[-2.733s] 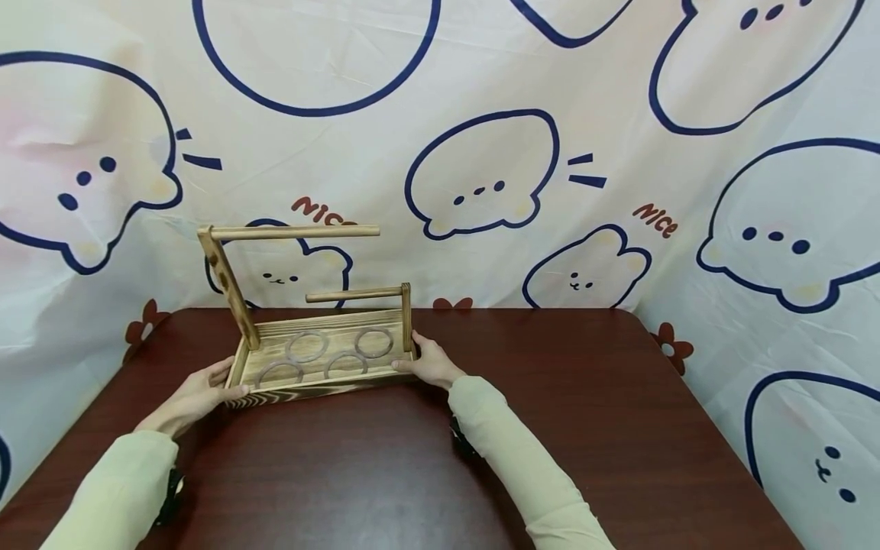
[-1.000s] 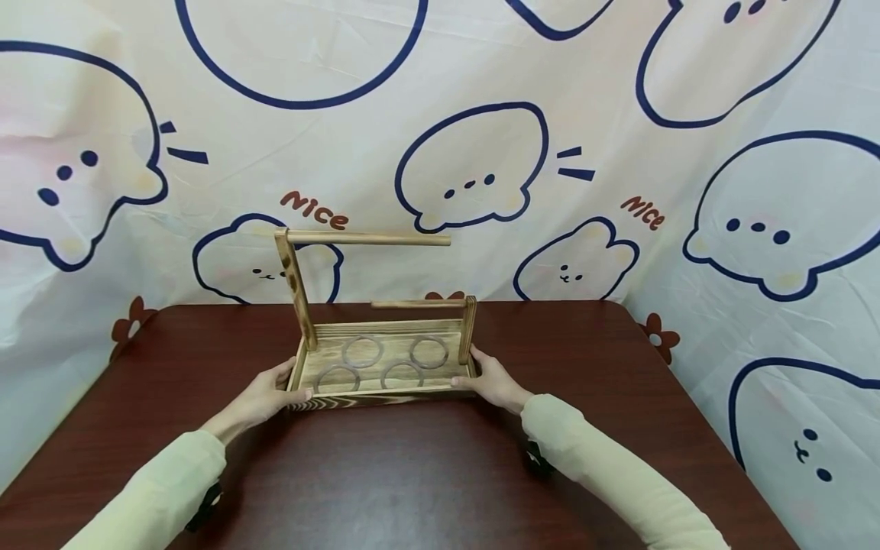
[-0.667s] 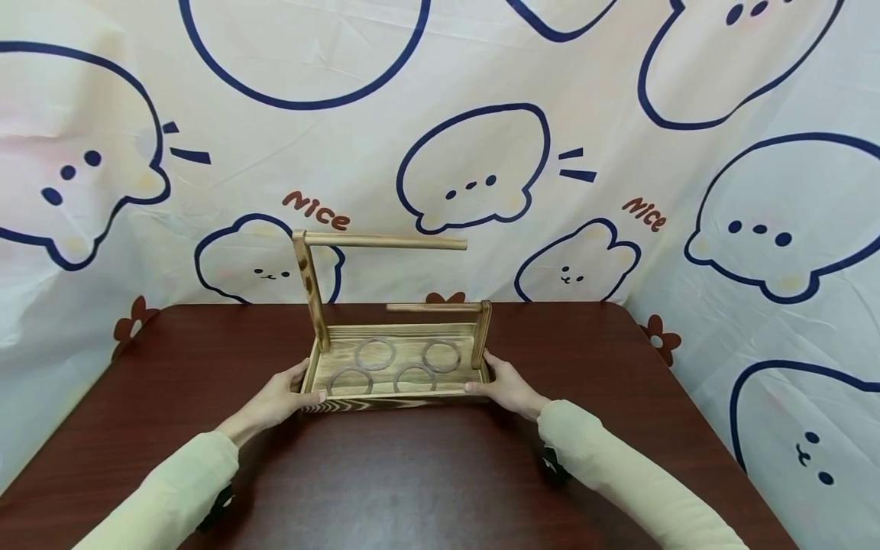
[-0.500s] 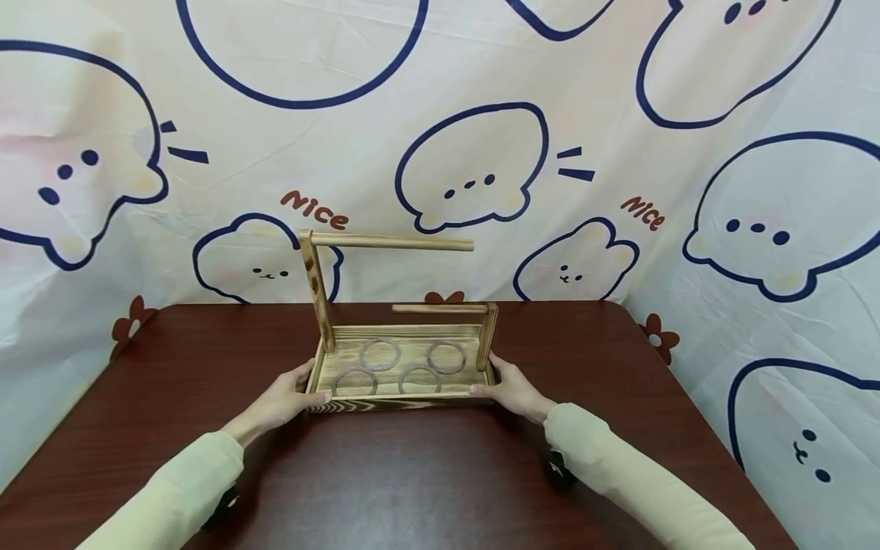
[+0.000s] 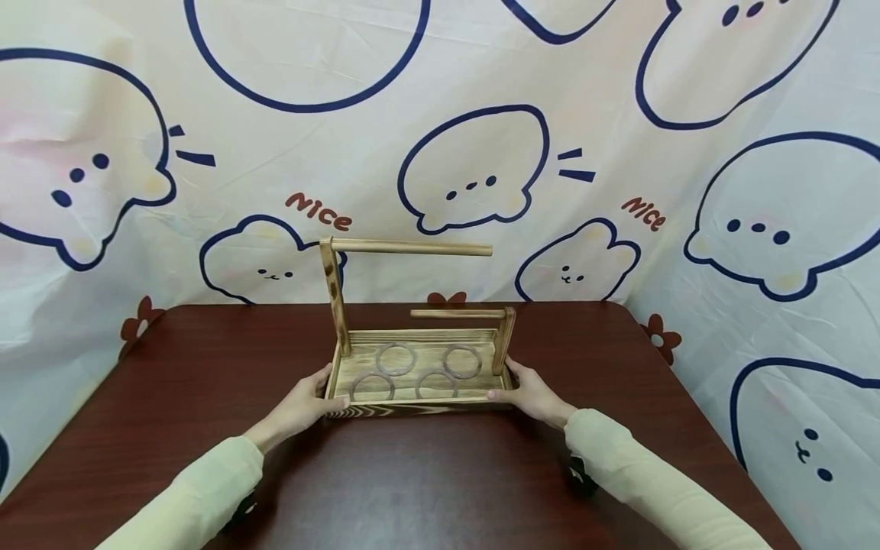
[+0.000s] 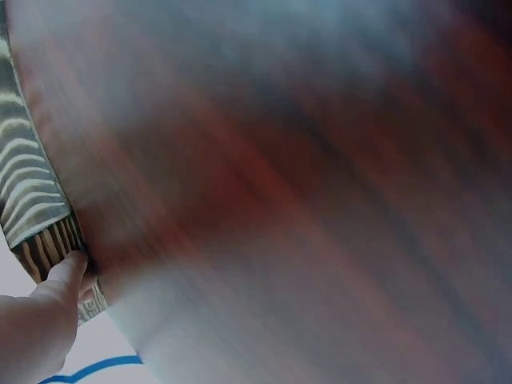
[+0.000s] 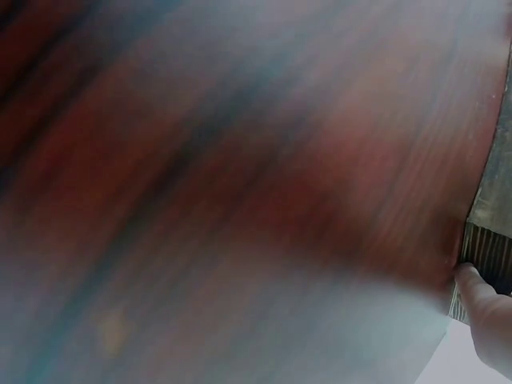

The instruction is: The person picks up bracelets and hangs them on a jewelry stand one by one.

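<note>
A wooden tray stand (image 5: pixel 419 409) sits on the dark table in the head view. From its left end rises a tall post (image 5: pixel 334 294) bearing a long rod, and at the right end a shorter post (image 5: pixel 504 340) bears a second rod. Several thin greyish rings (image 5: pixel 372 373) show on the tray's floor. My left hand (image 5: pixel 296 409) grips the left end, thumb over the front rim; my right hand (image 5: pixel 536 396) holds the right end likewise. In the wrist views, the left fingers (image 6: pixel 68 276) and right fingers (image 7: pixel 476 288) lie against the tray's end walls.
The reddish-brown table (image 5: pixel 412 489) extends around the tray on all sides. A white cloth with cartoon outlines (image 5: pixel 474 168) hangs behind the table's back edge and along its sides.
Both hands have moved the tray stand rightward along the table, from left of the middle to the middle, and turned it straighter. Their grip on its ends looks the same.
</note>
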Motion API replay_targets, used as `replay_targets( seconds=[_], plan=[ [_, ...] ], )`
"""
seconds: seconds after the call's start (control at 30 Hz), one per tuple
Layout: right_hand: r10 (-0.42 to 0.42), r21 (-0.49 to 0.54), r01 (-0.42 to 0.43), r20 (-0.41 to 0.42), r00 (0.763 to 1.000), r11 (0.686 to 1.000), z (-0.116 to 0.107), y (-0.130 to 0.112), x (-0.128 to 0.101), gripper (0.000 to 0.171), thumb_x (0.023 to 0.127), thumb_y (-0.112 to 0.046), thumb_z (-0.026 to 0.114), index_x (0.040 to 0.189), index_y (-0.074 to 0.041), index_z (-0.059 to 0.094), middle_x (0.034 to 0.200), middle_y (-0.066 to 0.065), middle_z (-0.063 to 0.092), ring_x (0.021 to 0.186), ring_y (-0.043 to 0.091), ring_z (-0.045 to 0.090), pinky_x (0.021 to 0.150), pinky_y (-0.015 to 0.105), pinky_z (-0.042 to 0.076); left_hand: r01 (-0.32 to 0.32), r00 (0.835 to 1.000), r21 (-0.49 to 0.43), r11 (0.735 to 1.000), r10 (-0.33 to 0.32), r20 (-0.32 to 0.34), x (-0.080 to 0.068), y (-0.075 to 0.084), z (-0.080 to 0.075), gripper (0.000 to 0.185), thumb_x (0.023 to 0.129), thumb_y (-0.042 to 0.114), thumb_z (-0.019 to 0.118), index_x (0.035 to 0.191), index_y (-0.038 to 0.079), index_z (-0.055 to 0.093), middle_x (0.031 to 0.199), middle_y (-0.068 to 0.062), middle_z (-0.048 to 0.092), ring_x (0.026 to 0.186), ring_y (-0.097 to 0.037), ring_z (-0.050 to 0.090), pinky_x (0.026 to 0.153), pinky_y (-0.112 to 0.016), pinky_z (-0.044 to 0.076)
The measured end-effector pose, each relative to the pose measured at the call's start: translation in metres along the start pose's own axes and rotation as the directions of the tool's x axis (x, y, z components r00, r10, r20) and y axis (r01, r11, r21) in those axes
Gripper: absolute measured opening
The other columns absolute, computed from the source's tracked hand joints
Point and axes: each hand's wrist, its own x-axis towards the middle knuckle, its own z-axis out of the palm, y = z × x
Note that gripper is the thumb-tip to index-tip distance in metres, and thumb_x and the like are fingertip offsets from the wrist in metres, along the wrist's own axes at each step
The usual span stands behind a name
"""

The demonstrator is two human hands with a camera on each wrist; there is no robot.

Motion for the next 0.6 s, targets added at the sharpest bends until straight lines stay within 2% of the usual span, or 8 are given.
replay_targets(
  seconds=[0.33,0.6],
  plan=[
    [-0.004,-0.015,0.004,0.009,1.000,1.000,-0.006,0.003,-0.006,0.095,0.079,-0.036,0.071,0.146,-0.002,0.014,0.152,0.016,0.014,0.138,0.035,0.015,0.107,0.051,0.025,-0.019,0.999,0.043,0.999,0.020,-0.039,-0.006,0.006,0.010,0.084,0.087,0.022,0.064,0.142,-0.012,0.011,0.144,-0.032,0.020,0.129,-0.043,0.030,0.101,-0.050,0.034],
    [0.000,-0.005,0.000,-0.008,1.000,1.000,-0.009,0.008,-0.016,0.094,0.079,-0.034,0.071,0.146,-0.001,0.015,0.152,0.016,0.015,0.138,0.035,0.015,0.108,0.052,0.023,-0.041,0.998,0.039,0.998,0.043,-0.048,-0.007,0.009,0.018,0.083,0.086,0.020,0.065,0.141,-0.014,0.012,0.144,-0.031,0.021,0.129,-0.040,0.032,0.102,-0.048,0.032]
  ],
)
